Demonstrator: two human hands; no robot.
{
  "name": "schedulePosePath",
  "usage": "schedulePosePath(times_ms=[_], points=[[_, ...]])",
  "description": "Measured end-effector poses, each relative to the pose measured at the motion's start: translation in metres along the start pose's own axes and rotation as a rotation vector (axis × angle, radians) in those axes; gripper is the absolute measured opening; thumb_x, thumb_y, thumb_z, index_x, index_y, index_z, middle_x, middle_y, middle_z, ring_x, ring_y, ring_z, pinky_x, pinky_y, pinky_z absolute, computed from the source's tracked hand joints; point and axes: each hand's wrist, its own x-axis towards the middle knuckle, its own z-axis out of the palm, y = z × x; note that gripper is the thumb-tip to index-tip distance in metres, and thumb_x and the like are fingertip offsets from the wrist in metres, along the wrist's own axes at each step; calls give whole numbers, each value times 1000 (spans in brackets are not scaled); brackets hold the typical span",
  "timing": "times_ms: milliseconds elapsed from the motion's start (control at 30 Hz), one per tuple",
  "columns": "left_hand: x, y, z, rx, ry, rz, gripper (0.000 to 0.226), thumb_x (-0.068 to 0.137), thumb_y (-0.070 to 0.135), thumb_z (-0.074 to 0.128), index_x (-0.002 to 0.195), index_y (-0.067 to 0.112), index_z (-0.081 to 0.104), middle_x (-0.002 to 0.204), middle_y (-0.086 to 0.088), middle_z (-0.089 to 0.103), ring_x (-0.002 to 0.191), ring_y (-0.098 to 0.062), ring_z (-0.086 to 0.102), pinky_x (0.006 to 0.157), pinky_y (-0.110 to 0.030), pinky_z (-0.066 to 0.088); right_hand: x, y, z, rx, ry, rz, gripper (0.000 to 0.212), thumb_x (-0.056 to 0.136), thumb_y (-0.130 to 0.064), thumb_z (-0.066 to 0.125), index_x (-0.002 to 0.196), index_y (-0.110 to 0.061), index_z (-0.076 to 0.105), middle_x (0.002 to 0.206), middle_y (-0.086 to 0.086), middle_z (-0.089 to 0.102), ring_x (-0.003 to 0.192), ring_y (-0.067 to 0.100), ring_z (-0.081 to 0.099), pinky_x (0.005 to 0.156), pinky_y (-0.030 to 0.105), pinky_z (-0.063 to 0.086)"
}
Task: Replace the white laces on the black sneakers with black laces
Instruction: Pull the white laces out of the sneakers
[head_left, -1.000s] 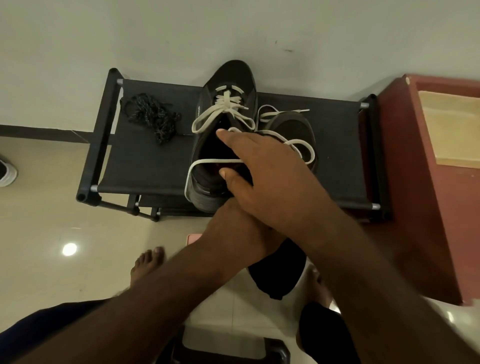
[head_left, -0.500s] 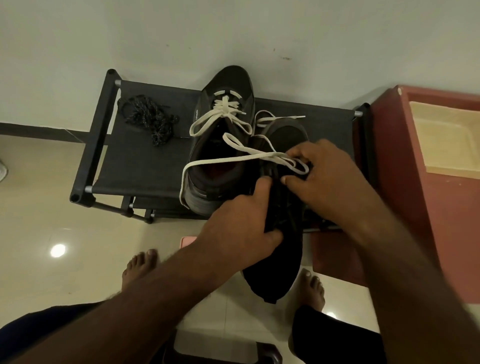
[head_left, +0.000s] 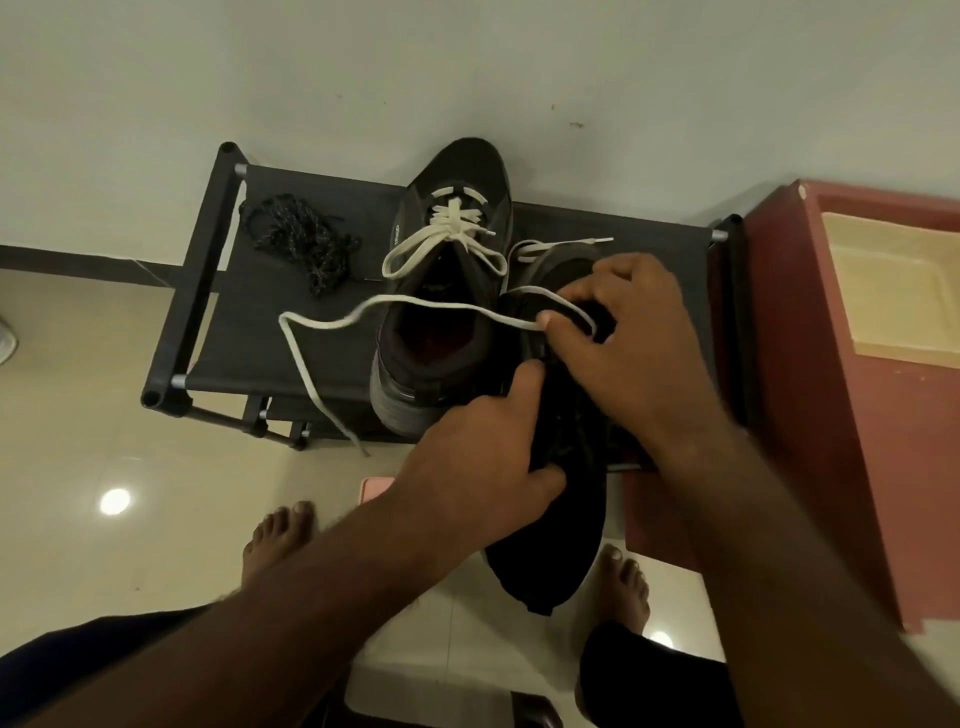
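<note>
**White lace drawn out past the standing sneaker**

The right hand is no longer spread over the opening of the standing sneaker. It is now placed just to the right of that sneaker, on the upper of the held sneaker, where the white lace is pinched between thumb and finger. The lace, looped close round the standing sneaker's heel a second ago, is now stretched across its opening and carried well to its left over the rack. The free end is trailed past the rack's front edge, left of the heel.
</note>
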Motion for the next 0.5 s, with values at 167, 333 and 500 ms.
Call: schedulePosePath(times_ms=[167,333,500], points=[[0,2,-2,15,11,-8,66,83,33,64,135,29,24,92,3,64,76,-17,66,71,-38,59,4,-9,8,14,40,3,11,91,-33,67,81,-29,65,100,-6,61,100,13,57,86,38,52],[2,6,-7,14,78,-20,54,90,32,57,138,26,33,88,7,62,77,-13,63,73,-35,57,8,-3,-32,1201,204,362,17,100,-18,57,83,-18,58,63,-2,63,69,16,65,80,35,54],[9,13,-15,74,253,-25,28,93,28,52,119,20,53,90,-2,65,85,-24,63,77,-45,55,-8,22,-59,1143,385,353,14,92,-21,62,78,-17,60,56,-1,54,59,17,55,69,32,50]])
